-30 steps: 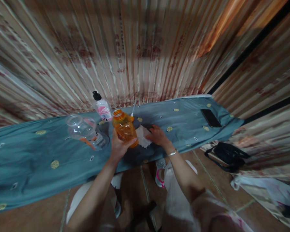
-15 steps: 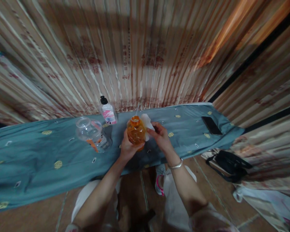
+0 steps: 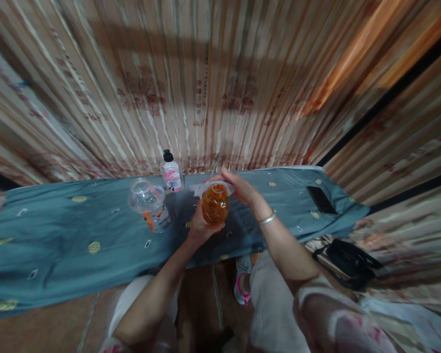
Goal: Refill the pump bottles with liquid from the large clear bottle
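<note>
My left hand (image 3: 200, 228) is wrapped round the lower part of an orange, see-through jar (image 3: 215, 204), held upright just above the blue-grey cloth (image 3: 77, 240). My right hand (image 3: 237, 186) presses a white tissue (image 3: 210, 187) over the jar's mouth, fingers laid across the top. A clear plastic jar (image 3: 147, 201) with an orange mark stands to the left of the orange one. Behind it is a small white bottle (image 3: 171, 173) with a black cap and a pink label.
A black phone (image 3: 321, 199) lies on the right end of the cloth. A black bag (image 3: 349, 260) sits on the tiled floor to the right. A striped curtain hangs right behind the cloth-covered surface. My knees and a pink-and-white shoe (image 3: 242, 287) show below the front edge.
The right hand picked the white tissue up off the cloth and brought it onto the jar's mouth. The left hand lifted the orange jar and turned it upright.
</note>
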